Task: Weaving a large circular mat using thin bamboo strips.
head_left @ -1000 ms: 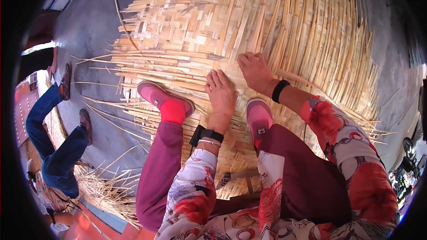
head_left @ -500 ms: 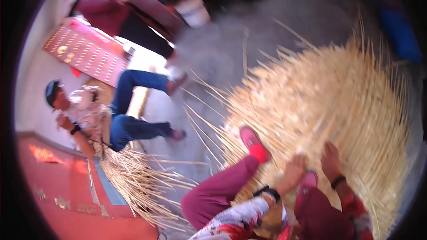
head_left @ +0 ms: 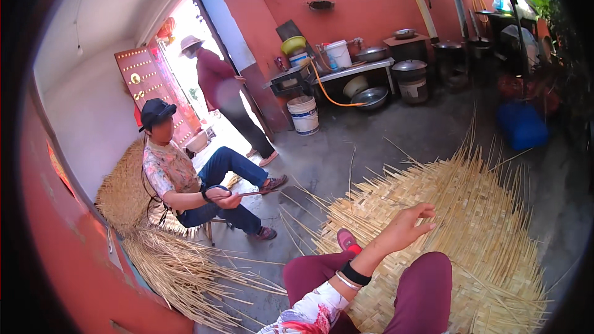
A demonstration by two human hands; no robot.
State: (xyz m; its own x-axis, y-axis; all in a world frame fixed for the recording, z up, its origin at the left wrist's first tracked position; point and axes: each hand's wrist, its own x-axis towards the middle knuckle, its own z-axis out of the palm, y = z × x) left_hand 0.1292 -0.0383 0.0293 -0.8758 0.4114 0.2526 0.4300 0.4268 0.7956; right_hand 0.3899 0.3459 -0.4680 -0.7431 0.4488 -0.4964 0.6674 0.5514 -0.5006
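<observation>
My left hand point(head_left: 403, 229) is raised above a large woven mat of pale split strips point(head_left: 445, 235). Its fingers are slightly bent and apart, and I see nothing in them. A black band point(head_left: 357, 274) and a pale bracelet circle that wrist. My right hand is out of sight. Loose strip ends stick out all along the mat's far and side edges. My maroon-trousered knees bend over the near part of the mat, and my left shoe point(head_left: 346, 239) rests at its left edge.
On the left a seated person point(head_left: 170, 167) in a dark cap holds a thin dark stick. Behind stands another person point(head_left: 216, 83) in a doorway. A bundle of loose strips point(head_left: 179, 266) lies at lower left. Buckets point(head_left: 303, 115), basins and a blue container point(head_left: 521, 125) line the back.
My left hand has lifted off the mat. My right hand, which was down on the mat, has left the view. The view has tilted up, and the seated person's hand has lowered.
</observation>
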